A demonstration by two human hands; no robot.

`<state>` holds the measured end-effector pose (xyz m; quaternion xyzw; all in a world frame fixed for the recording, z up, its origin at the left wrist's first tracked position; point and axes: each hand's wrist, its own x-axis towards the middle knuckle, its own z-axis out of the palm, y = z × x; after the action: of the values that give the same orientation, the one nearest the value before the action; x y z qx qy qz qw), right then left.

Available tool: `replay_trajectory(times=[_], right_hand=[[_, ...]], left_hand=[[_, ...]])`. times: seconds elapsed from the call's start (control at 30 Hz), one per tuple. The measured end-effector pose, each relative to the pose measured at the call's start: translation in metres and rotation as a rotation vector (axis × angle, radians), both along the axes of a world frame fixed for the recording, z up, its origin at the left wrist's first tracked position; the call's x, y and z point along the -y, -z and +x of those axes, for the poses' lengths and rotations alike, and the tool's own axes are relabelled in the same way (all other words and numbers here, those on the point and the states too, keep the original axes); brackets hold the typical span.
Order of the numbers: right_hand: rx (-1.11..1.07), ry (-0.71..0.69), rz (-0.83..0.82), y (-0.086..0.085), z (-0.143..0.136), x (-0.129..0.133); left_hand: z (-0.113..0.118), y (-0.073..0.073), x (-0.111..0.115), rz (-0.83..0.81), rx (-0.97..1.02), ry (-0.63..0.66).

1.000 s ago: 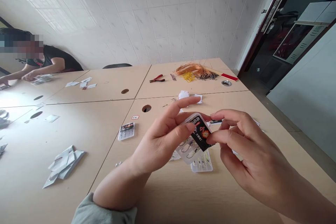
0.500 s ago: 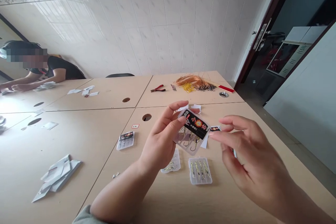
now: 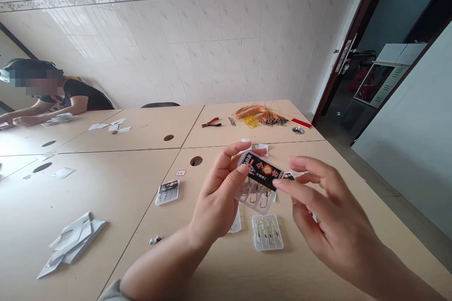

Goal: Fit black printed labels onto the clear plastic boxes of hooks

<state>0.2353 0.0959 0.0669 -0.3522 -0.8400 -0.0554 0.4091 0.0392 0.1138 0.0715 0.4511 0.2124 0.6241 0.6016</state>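
My left hand (image 3: 221, 188) grips a clear plastic box of fishing hooks (image 3: 254, 201) by its left side, thumb on the front. A black label with red and white lettering covers the box's upper part, and hooks show below it. The index finger of my right hand (image 3: 328, 216) touches the label's lower right corner; its other fingers are apart. On the table below lies a clear compartment box (image 3: 267, 233) with hooks on yellowish cord. Another clear box (image 3: 236, 224) is mostly hidden behind my left hand. A labelled box (image 3: 167, 192) rests further left.
Red-handled pliers (image 3: 211, 122) and a bundle of orange-brown line (image 3: 257, 115) lie at the table's back. White packets (image 3: 72, 244) are piled at the left front. Round holes (image 3: 196, 161) pierce the tabletop. A person (image 3: 70, 96) sits at the far left.
My right index finger has moved left onto the label's lower corner. The view has tilted slightly; my left hand keeps its hold on the box.
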Motion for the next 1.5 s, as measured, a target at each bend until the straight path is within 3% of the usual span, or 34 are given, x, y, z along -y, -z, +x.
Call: replay_trajectory(times=[0.2,0.33,0.5,0.67,0.87,0.93,1.03,1.2,1.37,1.5], right_hand=[[-0.055,0.085,0.05,-0.001,0.001,-0.002],[0.025,-0.013,0.008,-0.003,0.0,-0.001],[-0.099,0.017,-0.015,-0.001,0.002,-0.002],[-0.054,-0.086,-0.206,0.005,0.0,-0.005],[0.011,-0.102,-0.174,0.001,-0.002,-0.008],[0.079,-0.137,-0.195,-0.001,0.003,-0.01],[0.172,-0.182,-0.324,0.006,0.012,-0.011],[0.196,-0.233,-0.499,0.042,0.016,0.007],[0.205,-0.224,-0.504,0.074,0.021,0.026],[0.132,-0.055,-0.442,0.084,0.034,0.025]], left_hand=[[0.004,0.0,0.001,-0.044,-0.031,-0.046],[0.006,0.0,0.001,-0.064,-0.026,-0.052],[0.007,0.0,0.0,-0.078,-0.008,-0.047],[0.012,0.001,0.002,-0.085,-0.006,-0.061],[0.01,0.009,0.002,-0.064,-0.065,0.035],[0.003,0.015,0.005,-0.057,-0.184,0.096],[-0.011,0.032,0.015,-0.042,-0.531,0.172],[-0.03,0.066,0.041,0.194,-1.087,0.08],[-0.04,0.077,0.053,0.252,-1.261,0.026],[-0.046,0.078,0.039,0.14,-1.338,-0.1]])
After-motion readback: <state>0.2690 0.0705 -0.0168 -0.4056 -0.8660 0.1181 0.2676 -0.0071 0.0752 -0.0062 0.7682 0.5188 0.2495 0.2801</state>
